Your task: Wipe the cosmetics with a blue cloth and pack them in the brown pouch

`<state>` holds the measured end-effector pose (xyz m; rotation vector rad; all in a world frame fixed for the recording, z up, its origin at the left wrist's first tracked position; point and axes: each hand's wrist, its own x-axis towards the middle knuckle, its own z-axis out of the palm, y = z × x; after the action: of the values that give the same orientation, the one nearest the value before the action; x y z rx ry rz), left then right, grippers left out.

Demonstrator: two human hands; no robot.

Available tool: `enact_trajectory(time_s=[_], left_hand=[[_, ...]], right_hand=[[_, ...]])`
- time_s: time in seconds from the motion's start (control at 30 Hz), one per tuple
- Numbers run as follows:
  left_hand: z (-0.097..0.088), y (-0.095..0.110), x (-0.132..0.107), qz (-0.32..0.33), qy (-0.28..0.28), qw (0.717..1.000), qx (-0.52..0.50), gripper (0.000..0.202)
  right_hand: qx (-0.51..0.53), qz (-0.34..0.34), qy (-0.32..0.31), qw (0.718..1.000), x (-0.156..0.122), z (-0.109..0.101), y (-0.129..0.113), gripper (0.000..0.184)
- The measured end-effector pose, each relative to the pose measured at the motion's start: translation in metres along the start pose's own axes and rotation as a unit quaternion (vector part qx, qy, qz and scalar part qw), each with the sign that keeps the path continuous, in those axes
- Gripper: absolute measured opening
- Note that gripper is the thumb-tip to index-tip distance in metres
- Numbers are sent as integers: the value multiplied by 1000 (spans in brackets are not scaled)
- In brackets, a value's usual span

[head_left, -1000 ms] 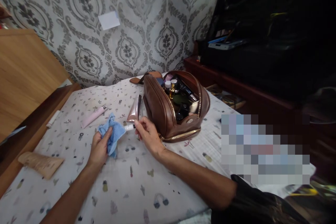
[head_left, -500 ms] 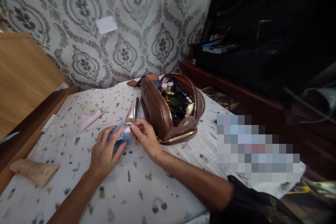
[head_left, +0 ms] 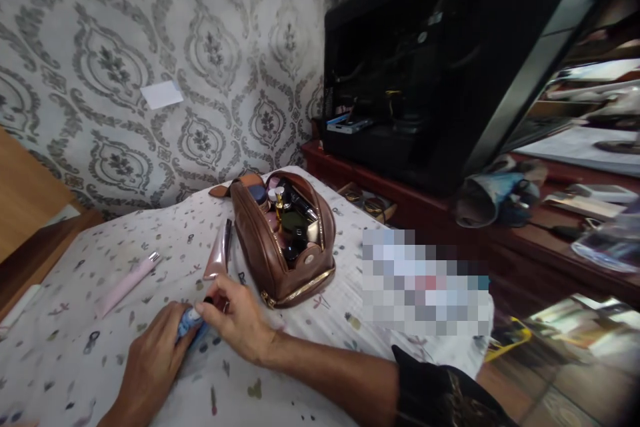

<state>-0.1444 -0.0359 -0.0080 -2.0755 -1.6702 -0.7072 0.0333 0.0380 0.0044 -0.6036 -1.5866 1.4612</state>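
My left hand [head_left: 157,350] is closed around a crumpled blue cloth [head_left: 186,325], most of it hidden under the fingers. Between the two hands a small whitish piece [head_left: 197,310] sticks out of the blue, and a dark tip shows by my right fingers. My right hand [head_left: 245,323] pinches at this small item; its kind I cannot make out. Just beyond the right fingertips lies a shiny pinkish tube [head_left: 217,257] with a dark cap. Beside it stands an unzipped brown toiletry bag [head_left: 255,250], full of bottles and cosmetics.
A pink tube [head_left: 127,285] with a silvery cap lies on the printed cloth [head_left: 175,247] at left. On the right are a blurred-out patch [head_left: 425,283], a dark red cabinet [head_left: 430,213] and a large black television [head_left: 400,80]. A wooden panel [head_left: 25,193] stands at far left.
The camera has turned to the right, so the scene has shifted left and down in view. The blue cloth now looks more tightly bunched in my left hand. Both hands stay close together.
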Motion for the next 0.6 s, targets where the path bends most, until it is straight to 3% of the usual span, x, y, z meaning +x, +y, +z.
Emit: enact_trajectory(time_s=[0.17,0.33,0.47,0.6], left_hand=[[-2,-10,3,-51,-9,998,-18,44],[1,-18,-1,-63,-5,997,-45,40],[6,-21,-4,-40,2,996,-76,40],[6,-18,-4,-38,-17,996,-85,39]], right_hand=[[-33,-23,11,999,-3,-4,-18,14],[-71,-121,29,990,-10,-21,-32,10],[-150,-217,33,964,-17,-42,-47,10],[-216,-284,61,932,-16,-72,-79,12]])
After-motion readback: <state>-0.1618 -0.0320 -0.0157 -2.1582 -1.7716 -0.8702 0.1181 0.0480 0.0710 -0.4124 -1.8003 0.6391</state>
